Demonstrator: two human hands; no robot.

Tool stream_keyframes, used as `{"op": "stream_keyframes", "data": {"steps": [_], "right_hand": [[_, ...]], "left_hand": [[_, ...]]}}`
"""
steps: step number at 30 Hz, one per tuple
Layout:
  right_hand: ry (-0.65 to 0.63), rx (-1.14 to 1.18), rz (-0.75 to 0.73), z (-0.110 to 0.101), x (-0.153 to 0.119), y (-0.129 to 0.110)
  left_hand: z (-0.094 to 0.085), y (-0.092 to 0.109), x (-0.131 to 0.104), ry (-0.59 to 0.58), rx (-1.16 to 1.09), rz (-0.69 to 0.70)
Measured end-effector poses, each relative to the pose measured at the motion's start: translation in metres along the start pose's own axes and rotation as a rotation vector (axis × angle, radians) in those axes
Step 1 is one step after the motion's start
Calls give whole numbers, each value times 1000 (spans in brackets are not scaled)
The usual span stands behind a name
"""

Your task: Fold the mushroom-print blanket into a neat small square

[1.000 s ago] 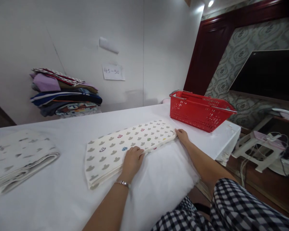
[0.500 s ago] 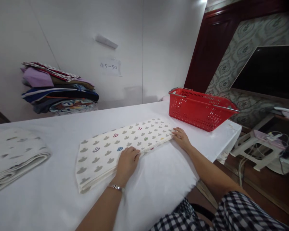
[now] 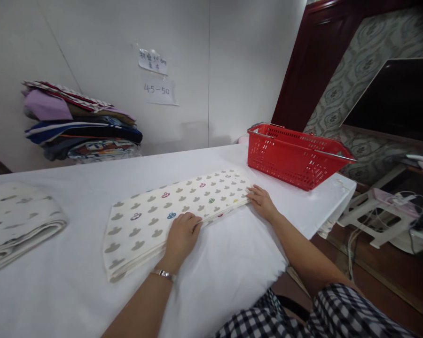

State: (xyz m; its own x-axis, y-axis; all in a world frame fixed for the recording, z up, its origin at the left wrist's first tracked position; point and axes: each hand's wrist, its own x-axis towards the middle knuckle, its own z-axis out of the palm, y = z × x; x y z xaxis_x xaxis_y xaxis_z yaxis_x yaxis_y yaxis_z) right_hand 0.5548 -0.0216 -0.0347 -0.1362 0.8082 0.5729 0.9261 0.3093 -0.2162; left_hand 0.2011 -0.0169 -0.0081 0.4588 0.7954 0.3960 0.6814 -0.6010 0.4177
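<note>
A long folded cream cloth (image 3: 183, 211), printed with grey cloud-like shapes and a few coloured ones, lies in layers across the white-covered table. My left hand (image 3: 184, 231) grips its near edge about midway along, the fingers resting on top and curled over. At the cloth's right end, my right hand (image 3: 262, 202) holds the near corner with the fingertips on the upper layer. Parts of both hands' undersides are hidden. Further left sits another folded piece of pale cloth (image 3: 17, 220) with grey marks, apart from my hands.
A red plastic basket (image 3: 285, 157) with metal handles stands at the table's back right corner. Behind the table on the left is a stack of folded fabrics (image 3: 81, 124). A white stool (image 3: 377, 213) with cables is beyond the table's right edge.
The view has shifted slightly, so the cloth and hands appear a little further left. Both hands stay at the same places on the cloth.
</note>
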Motion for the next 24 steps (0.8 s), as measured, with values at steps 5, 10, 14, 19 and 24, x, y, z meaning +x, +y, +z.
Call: {"op": "stream_keyframes", "data": {"steps": [5, 10, 14, 19, 24], "right_hand": [[-42, -15, 6, 0, 3, -2], [-7, 16, 36, 2, 5, -4], [31, 30, 43, 0, 4, -6], [0, -3, 50, 0, 0, -5], [25, 3, 52, 1, -2, -4]], "left_hand": [[-3, 2, 0, -13, 11, 5], [-3, 2, -1, 0, 10, 12], [-2, 2, -1, 21, 9, 13], [-2, 1, -1, -6, 28, 12], [-1, 1, 0, -14, 23, 12]]}}
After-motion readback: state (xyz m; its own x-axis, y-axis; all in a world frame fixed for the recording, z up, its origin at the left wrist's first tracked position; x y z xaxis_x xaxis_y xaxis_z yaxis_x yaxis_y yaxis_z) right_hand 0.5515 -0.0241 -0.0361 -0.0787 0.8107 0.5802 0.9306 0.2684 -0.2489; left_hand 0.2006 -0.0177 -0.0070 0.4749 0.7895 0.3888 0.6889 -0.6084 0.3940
